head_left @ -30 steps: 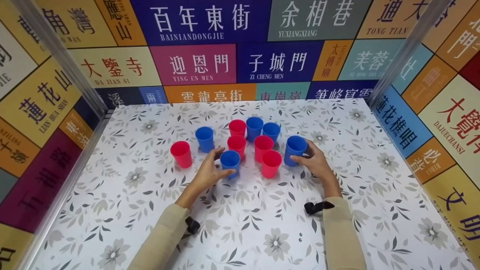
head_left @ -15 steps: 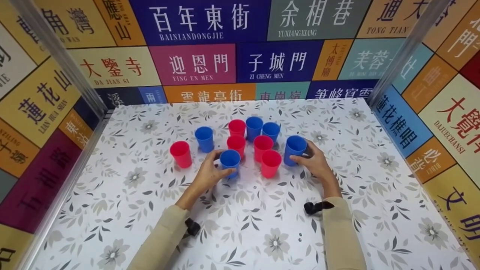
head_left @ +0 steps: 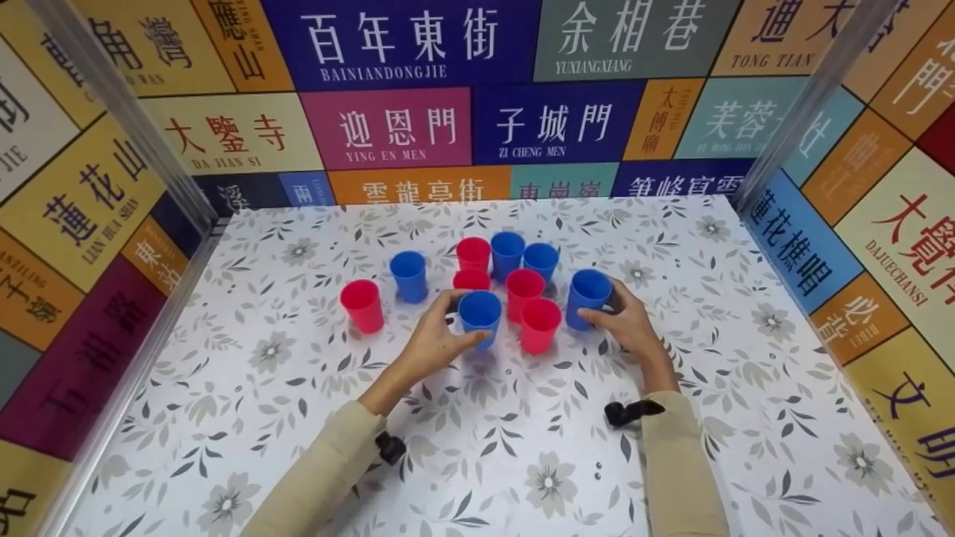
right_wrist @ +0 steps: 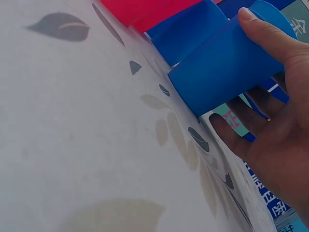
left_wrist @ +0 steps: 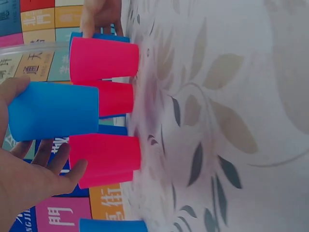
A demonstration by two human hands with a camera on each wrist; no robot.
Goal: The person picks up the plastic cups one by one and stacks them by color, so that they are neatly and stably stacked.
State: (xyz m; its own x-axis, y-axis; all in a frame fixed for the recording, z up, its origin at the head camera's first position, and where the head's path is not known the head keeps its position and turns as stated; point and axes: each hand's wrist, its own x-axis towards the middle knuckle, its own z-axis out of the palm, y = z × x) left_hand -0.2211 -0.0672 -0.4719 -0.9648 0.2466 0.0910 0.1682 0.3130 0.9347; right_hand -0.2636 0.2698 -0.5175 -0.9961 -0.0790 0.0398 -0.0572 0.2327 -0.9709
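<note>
Your left hand (head_left: pixel 435 341): grips a blue, tapered, smooth plastic cup (head_left: pixel 480 319), thumb against its near side, fingers curled round the other; in the left wrist view the lower fingers are spread apart.
Left-held cup: open end up and roughly upright; the left wrist view shows its base off the table (head_left: pixel 448 462), in front of a partly hidden red plastic cup (head_left: pixel 471 278).
Your right hand (head_left: pixel 630 322): holds a second blue plastic cup (head_left: pixel 586 302) between the thumb, pressed near its rim, and the fingers behind it.
Right-held cup: upright, at the right end of the group, its base down at the table surface.
Centre, between your hands: a front red plastic cup (head_left: pixel 540 328) stands just before another red plastic cup (head_left: pixel 524 297).
Back of group: a rear red plastic cup (head_left: pixel 473 253) stands close beside a blue cup (head_left: pixel 507 253), with one more blue cup (head_left: pixel 540 262) next along to the right.
Left side: an outer red plastic cup (head_left: pixel 362 307) and an outer blue plastic cup (head_left: pixel 409 277) stand apart from the rest.
Cup count: five red, five blue.
Table covering: white, printed with grey flowers and leaves.
Your sleeves (head_left: pixel 317 466): beige, a black device (head_left: pixel 390 448) at each cuff.
Surround: multicoloured panels (head_left: pixel 395 128) lettered in Chinese characters.
</note>
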